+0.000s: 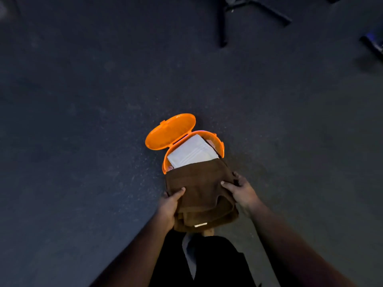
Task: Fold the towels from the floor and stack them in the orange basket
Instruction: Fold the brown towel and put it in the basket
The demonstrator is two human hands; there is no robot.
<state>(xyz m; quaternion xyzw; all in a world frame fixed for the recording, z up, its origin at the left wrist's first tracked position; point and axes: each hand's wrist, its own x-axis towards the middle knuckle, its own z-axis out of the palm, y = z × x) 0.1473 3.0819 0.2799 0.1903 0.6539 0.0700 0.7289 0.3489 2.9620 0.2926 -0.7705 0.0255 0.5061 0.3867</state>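
Observation:
An orange basket (pixel 220 145) stands on the dark floor with its lid (pixel 170 131) flipped open to the far left. A folded white towel (pixel 192 152) lies on top inside it. I hold a folded brown towel (pixel 202 193) over the basket's near edge, covering that side of the rim. My left hand (pixel 169 205) grips the towel's left edge, thumb on top. My right hand (pixel 241 189) grips its right edge, thumb on top and fingers curled round the side.
Dark speckled carpet (pixel 83 121) spreads all around. Black chair or stand legs (pixel 248 9) stand at the far top right, and another dark object (pixel 373 44) lies at the right edge. My legs in dark clothing (pixel 207 262) are below the towel.

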